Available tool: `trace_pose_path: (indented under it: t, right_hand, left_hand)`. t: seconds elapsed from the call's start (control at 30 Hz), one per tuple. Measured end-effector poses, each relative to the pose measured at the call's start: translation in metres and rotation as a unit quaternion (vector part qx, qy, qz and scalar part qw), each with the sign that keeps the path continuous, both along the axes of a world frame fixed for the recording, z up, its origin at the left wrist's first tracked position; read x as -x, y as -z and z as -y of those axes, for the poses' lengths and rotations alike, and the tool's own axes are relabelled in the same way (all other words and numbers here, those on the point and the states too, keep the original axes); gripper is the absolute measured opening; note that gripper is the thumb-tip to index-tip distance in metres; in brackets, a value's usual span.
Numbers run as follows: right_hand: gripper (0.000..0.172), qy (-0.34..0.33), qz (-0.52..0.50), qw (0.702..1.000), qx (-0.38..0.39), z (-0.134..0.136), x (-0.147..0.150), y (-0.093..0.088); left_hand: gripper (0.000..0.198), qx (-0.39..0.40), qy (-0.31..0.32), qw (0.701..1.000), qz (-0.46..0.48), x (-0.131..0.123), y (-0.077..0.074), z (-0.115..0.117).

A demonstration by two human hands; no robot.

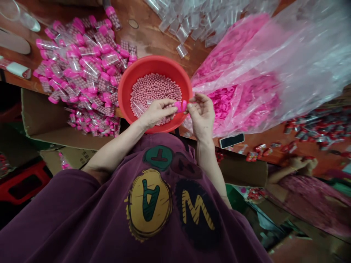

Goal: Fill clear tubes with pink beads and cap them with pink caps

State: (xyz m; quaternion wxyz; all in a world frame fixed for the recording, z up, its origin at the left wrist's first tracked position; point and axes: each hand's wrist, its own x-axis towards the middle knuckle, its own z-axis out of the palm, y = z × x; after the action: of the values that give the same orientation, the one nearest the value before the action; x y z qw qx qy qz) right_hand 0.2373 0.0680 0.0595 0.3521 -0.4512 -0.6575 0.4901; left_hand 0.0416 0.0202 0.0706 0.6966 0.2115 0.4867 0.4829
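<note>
My left hand (160, 111) is over the right part of a red bowl (124, 87), thumb and fingers closed on a pink plastic cap (178, 106). Whether a clear tube sits behind this cap is hidden by the fingers. At the bowl's right rim, my right hand (203, 115) pinches a second small pink piece (184, 105), which looks like a cap part, close against the first. Small pink beads (155, 86) fill the bottom of the bowl. Clear tubes (138, 109) lie on the beads beside my left wrist.
Bead-filled tubes with pink caps (79, 65) are heaped at left, some in a cardboard box (35, 120). Clear empty tubes (189, 22) lie at the back. A plastic bag of pink parts (246, 91) and a phone (231, 140) are at right. Another person's hands (303, 164) work farther right.
</note>
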Motion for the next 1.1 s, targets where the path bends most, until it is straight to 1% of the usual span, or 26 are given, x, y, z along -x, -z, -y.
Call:
trace_pose_path:
  t: [0.03, 0.1, 0.17, 0.2, 0.27, 0.3, 0.33, 0.37, 0.47, 0.53, 0.63, 0.77, 0.83, 0.9, 0.97, 1.03, 1.1]
  right_hand:
    - [0.047, -0.002, 0.005, 1.000, 0.003, 0.001, 0.001, 0.002]
    - [0.038, -0.028, 0.036, 0.999, -0.022, 0.004, 0.005, -0.001]
    - [0.038, -0.066, 0.088, 0.992, -0.063, 0.009, 0.008, -0.009]
    - [0.044, -0.083, 0.120, 0.986, -0.079, 0.012, 0.010, -0.012]
    - [0.069, -0.109, 0.197, 0.970, -0.095, 0.018, 0.014, -0.015]
    - [0.081, -0.115, 0.233, 0.960, -0.099, 0.020, 0.016, -0.013]
    - [0.087, -0.115, 0.260, 0.953, -0.102, 0.022, 0.018, -0.010]
    - [0.088, -0.111, 0.276, 0.949, -0.106, 0.023, 0.020, -0.005]
    - [0.080, -0.098, 0.275, 0.948, -0.129, 0.022, 0.022, 0.014]
    - [0.079, -0.106, 0.268, 0.947, -0.145, 0.019, 0.022, 0.025]
    - [0.077, -0.117, 0.276, 0.941, -0.156, 0.016, 0.021, 0.034]
    - [0.069, -0.117, 0.281, 0.943, -0.134, 0.017, 0.028, 0.038]
    - [0.071, -0.122, 0.270, 0.950, -0.104, 0.018, 0.034, 0.038]
    - [0.076, -0.121, 0.260, 0.955, -0.077, 0.019, 0.039, 0.037]
    - [0.077, -0.112, 0.266, 0.955, -0.066, 0.019, 0.040, 0.037]
    - [0.070, -0.109, 0.282, 0.950, -0.071, 0.017, 0.040, 0.038]
    - [0.063, -0.117, 0.297, 0.945, -0.075, 0.015, 0.039, 0.040]
  left_hand:
    - [0.030, 0.004, 0.002, 1.000, -0.009, 0.000, 0.002, 0.001]
    - [0.028, 0.015, -0.014, 1.000, -0.008, -0.002, 0.004, 0.001]
    - [0.022, 0.027, -0.038, 0.999, 0.002, -0.006, 0.003, 0.001]
    - [0.018, 0.035, -0.049, 0.998, 0.003, -0.009, 0.002, 0.001]
    - [0.009, 0.056, -0.067, 0.996, 0.003, -0.015, -0.002, 0.000]
    - [0.007, 0.069, -0.079, 0.994, 0.005, -0.018, -0.004, -0.001]
    - [0.007, 0.081, -0.093, 0.992, 0.011, -0.021, -0.006, -0.001]
    - [0.009, 0.091, -0.107, 0.990, 0.019, -0.024, -0.008, -0.002]
    - [0.010, 0.104, -0.135, 0.984, 0.048, -0.030, -0.007, -0.002]
    - [0.011, 0.114, -0.138, 0.982, 0.062, -0.032, -0.003, 0.000]
    - [0.014, 0.128, -0.138, 0.979, 0.072, -0.033, 0.003, 0.003]
    - [0.008, 0.148, -0.164, 0.972, 0.080, -0.031, 0.009, 0.008]
    - [0.009, 0.165, -0.171, 0.968, 0.081, -0.029, 0.012, 0.008]
    - [0.008, 0.171, -0.173, 0.968, 0.068, -0.027, 0.014, 0.007]
    - [0.007, 0.168, -0.181, 0.968, 0.042, -0.027, 0.017, 0.006]
    - [0.009, 0.176, -0.186, 0.967, 0.022, -0.028, 0.018, 0.006]
    - [0.013, 0.197, -0.187, 0.962, 0.022, -0.029, 0.021, 0.006]
